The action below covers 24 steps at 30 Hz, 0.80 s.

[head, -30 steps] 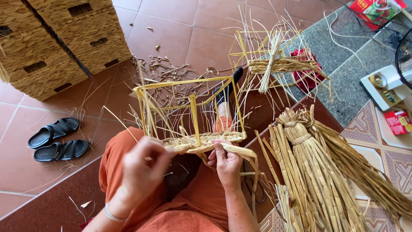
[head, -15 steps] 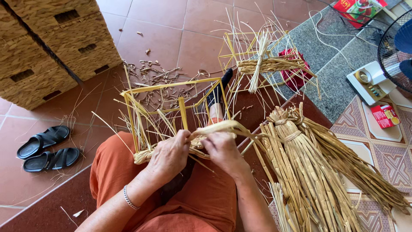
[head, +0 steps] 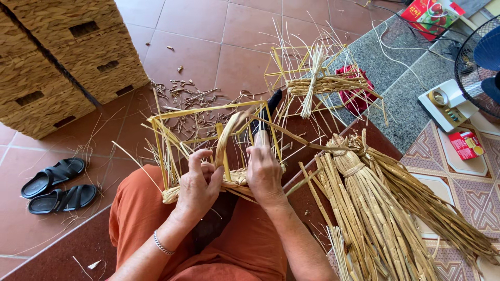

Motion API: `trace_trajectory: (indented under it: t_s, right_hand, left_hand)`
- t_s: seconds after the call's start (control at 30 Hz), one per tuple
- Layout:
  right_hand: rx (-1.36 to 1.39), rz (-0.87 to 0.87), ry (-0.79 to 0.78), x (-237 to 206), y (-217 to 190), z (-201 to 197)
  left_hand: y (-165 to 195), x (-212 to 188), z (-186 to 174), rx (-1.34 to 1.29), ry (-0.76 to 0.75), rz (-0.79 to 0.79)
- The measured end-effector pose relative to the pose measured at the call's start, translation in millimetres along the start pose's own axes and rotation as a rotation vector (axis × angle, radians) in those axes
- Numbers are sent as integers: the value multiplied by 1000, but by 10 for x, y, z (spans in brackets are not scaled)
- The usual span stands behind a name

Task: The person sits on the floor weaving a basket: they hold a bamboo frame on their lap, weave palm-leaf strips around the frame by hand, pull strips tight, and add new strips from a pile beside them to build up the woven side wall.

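Observation:
A yellow wire basket frame (head: 172, 115) wrapped with straw rests on my lap, over orange trousers. My left hand (head: 199, 186) grips the woven straw band (head: 235, 179) along the frame's near edge. My right hand (head: 264, 171) pinches a flat straw strand (head: 229, 130) that arches up over the frame and bends down behind a yellow upright. A silver bracelet sits on my left wrist. Loose straw ends stick out on all sides of the frame.
A thick tied bundle of straw (head: 375, 203) lies at my right. A second straw-wrapped frame (head: 317, 83) sits farther off on a red cloth. Stacked woven baskets (head: 62, 57) stand at left, black sandals (head: 54, 184) on the tiles, a fan (head: 482, 57) at far right.
My hands have shifted on the frame. The right hand has lifted a strand into an arch over it. The view has tilted a little.

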State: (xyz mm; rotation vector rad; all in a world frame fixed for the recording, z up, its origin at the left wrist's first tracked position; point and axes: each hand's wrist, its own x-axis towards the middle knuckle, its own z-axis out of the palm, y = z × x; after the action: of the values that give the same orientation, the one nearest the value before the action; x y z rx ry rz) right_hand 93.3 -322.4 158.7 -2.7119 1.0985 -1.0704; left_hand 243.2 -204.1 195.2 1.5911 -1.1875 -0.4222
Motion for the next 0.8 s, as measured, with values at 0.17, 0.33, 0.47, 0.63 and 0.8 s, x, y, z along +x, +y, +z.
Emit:
trace_trajectory:
  t_s: [0.17,0.33,0.47,0.63,0.8]
  right_hand:
    - [-91,-282,-193,148,34,-15]
    - [301,-55,-827,463,94,-147]
    - [689,285,-1022,581,-14,-170]
    - [1283,401,-917,633,-45,-137]
    - [1161,491,-845,559,54,-25]
  left_hand:
    - [-225,48,152,260,69,137]
    - [-344,123,288,571,-187,32]
    - [-257,192,356,836,-488,51]
    - [-96,170,178,673,-440,142]
    - [79,38,42,446,-215,169]
